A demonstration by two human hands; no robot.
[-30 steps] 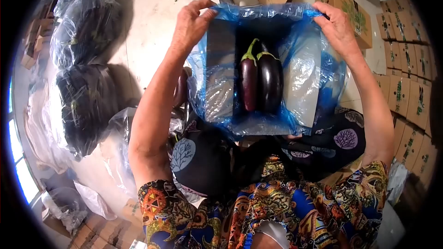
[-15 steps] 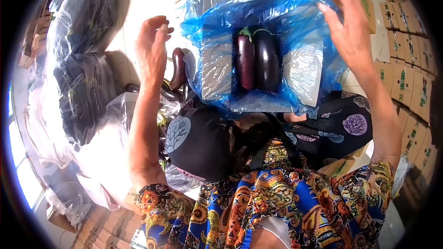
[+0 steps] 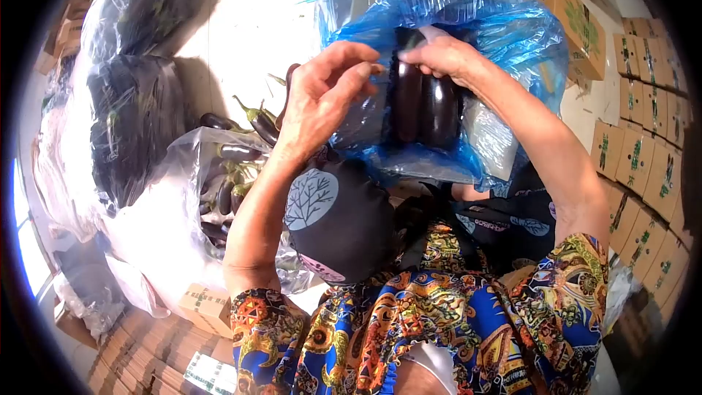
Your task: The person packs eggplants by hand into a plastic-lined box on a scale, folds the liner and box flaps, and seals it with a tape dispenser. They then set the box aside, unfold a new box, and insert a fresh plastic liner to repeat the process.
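Observation:
Two dark purple eggplants, the left eggplant (image 3: 407, 106) and the right eggplant (image 3: 440, 113), lie side by side in a box lined with blue plastic film (image 3: 475, 11). My right hand (image 3: 447, 57) reaches over their upper ends, its fingers bent together at the left eggplant's stalk, which they hide. My left hand (image 3: 329, 91) hovers over the box's left edge, fingers curved and thumb apart, with nothing visible in it. Silvery wrapped panels, one a pale panel (image 3: 491, 135), flank the eggplants.
Loose eggplants (image 3: 259, 123) lie left of the box, some in a clear plastic bag (image 3: 194, 157). Large filled bags (image 3: 139, 117) stand at far left. Stacked cartons (image 3: 643, 153) line the right side; another carton (image 3: 567, 22) is behind the box. Flattened cardboard (image 3: 146, 358) lies lower left.
My right hand has left the film's upper right edge and come down onto the eggplants' stalk ends. My left hand has moved right, towards the box. The view has shifted slightly.

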